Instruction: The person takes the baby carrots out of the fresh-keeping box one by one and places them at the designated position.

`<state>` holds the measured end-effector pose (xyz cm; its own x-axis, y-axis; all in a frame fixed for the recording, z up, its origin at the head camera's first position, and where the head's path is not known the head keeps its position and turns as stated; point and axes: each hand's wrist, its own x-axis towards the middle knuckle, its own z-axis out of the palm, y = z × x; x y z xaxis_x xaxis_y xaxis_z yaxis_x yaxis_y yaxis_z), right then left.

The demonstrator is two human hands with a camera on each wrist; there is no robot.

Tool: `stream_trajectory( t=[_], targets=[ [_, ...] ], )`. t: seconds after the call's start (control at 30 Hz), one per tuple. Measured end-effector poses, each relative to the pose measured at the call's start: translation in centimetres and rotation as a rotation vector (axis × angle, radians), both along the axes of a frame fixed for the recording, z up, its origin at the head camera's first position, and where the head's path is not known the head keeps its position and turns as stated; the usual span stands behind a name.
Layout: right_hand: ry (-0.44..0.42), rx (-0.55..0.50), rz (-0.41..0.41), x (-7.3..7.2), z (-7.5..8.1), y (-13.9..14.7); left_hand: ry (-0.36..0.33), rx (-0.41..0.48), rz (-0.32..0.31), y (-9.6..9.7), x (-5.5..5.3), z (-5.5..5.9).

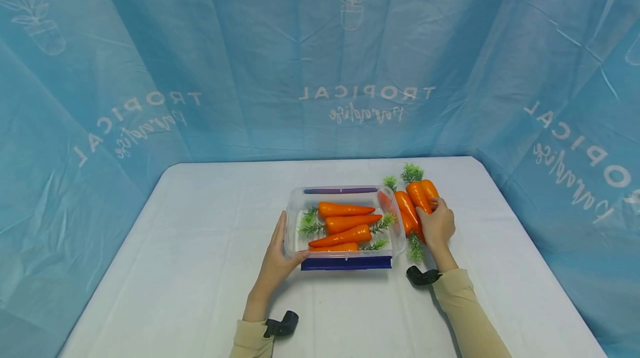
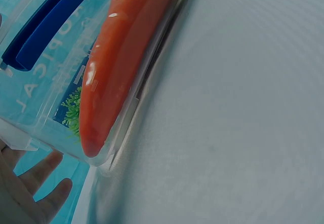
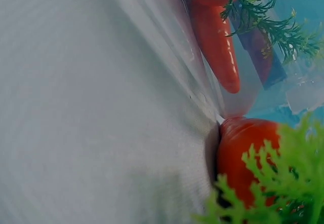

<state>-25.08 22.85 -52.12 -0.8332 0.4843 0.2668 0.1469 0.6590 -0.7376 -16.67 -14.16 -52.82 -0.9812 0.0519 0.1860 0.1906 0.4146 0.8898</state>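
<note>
A clear plastic container (image 1: pixel 295 235) with blue latch flaps holds several orange carrots (image 1: pixel 350 209) with feathery green tops. My left hand (image 1: pixel 277 258) is at its front left corner, the thumb along the front rim and the fingers against the left wall. Spread, fairly straight fingers (image 2: pixel 43 171) show beside the container's end in the left wrist view. To the right of the container lies a pile of more carrots (image 1: pixel 407 210). My right hand (image 1: pixel 439 227) grips a carrot (image 1: pixel 429 188) at the pile's right side, thumb and fingers on either side of it.
A white cloth covers the table (image 1: pixel 200 235). Blue printed curtains (image 1: pixel 320 58) hang behind and along both sides. The pile of carrots lies right up against the container's right wall. A blue latch flap (image 1: pixel 346 263) hangs out at the container's front.
</note>
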Motion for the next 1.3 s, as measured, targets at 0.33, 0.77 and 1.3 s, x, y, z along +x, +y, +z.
stream_trajectory(
  t=[0.33, 0.77, 1.3],
  targets=[
    [-0.056, 0.015, 0.032, -0.1, -0.2, 0.4, -0.003, 0.000, -0.002, 0.0, 0.0, 0.0],
    [0.052, -0.067, 0.014, 0.4, 2.1, -0.5, 0.018, 0.010, -0.007, 0.0, 0.0, 0.0],
    [0.205, -0.124, 0.201, 1.4, 5.3, -3.6, 0.005, 0.015, -0.008, 0.0, 0.0, 0.3]
  ],
)
